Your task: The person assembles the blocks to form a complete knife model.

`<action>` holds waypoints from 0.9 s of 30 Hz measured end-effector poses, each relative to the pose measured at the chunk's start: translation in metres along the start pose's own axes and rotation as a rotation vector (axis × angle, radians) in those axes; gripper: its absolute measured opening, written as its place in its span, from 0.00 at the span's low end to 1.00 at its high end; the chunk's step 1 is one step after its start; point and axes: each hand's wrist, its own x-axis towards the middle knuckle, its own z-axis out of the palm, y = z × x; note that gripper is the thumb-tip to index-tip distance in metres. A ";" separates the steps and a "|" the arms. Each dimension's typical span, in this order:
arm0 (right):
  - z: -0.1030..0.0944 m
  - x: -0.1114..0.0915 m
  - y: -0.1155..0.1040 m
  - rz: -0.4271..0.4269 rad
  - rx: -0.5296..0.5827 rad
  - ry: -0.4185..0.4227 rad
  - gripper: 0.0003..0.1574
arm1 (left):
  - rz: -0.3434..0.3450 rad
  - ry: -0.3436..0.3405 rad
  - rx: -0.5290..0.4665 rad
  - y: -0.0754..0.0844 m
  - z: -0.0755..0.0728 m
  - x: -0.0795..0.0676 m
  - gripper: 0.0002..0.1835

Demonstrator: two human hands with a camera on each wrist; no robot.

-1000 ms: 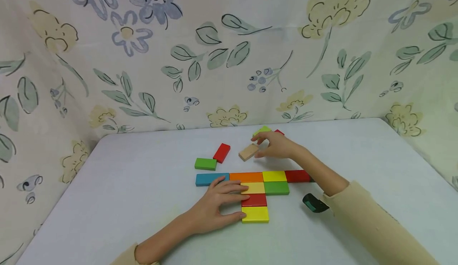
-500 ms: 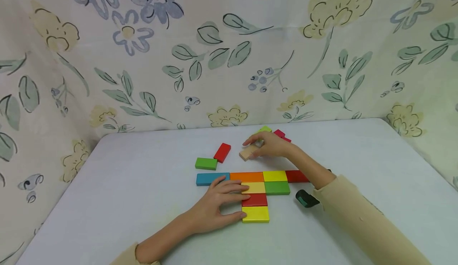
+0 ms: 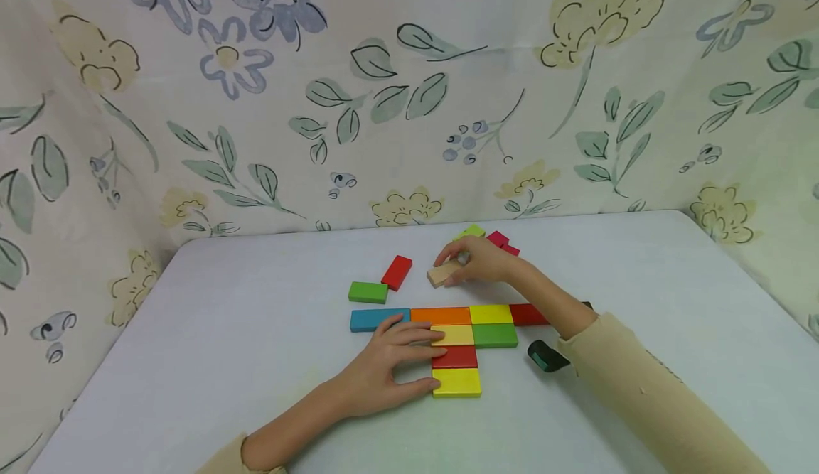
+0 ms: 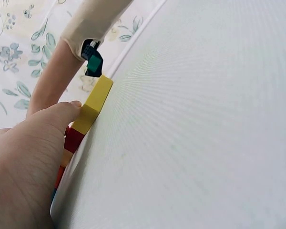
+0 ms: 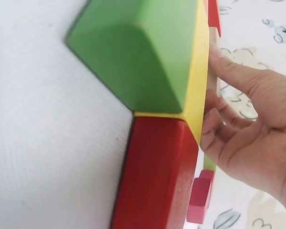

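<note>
My right hand (image 3: 483, 259) pinches a plain wooden block (image 3: 443, 273) between thumb and fingers, low over the back of the table. In the right wrist view the thumb presses on the same wooden block (image 5: 213, 57) while the other fingers curl behind it. My left hand (image 3: 384, 371) lies spread beside a column of blocks. Its fingertips touch the pale yellow block (image 3: 457, 335), the dark red block (image 3: 462, 357) and the yellow block (image 3: 462, 384). A row of blue (image 3: 367, 320), orange (image 3: 441, 316), yellow (image 3: 490, 315) and red (image 3: 527, 315) blocks tops the column, with a green block (image 3: 495, 336) beside it.
Loose at the back left lie a red block (image 3: 397, 273) and a green block (image 3: 367, 293). Behind my right hand are a lime green block (image 3: 473, 231) and pinkish-red blocks (image 3: 497, 238). A floral cloth (image 3: 409, 140) hangs behind the white table (image 3: 224, 318).
My right hand has moved slightly left and its thumb and fingers have closed on the wooden block, which has turned a little. The left hand has stayed in place.
</note>
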 end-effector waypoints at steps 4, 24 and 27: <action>0.001 -0.001 -0.001 0.000 -0.022 0.014 0.17 | 0.004 0.007 0.002 0.000 0.000 0.000 0.22; -0.005 -0.035 -0.011 -0.033 -0.040 0.103 0.19 | -0.010 -0.010 -0.010 -0.001 0.001 0.000 0.22; -0.006 -0.043 -0.014 -0.029 -0.011 0.109 0.20 | -0.009 -0.010 -0.013 -0.001 0.001 0.000 0.22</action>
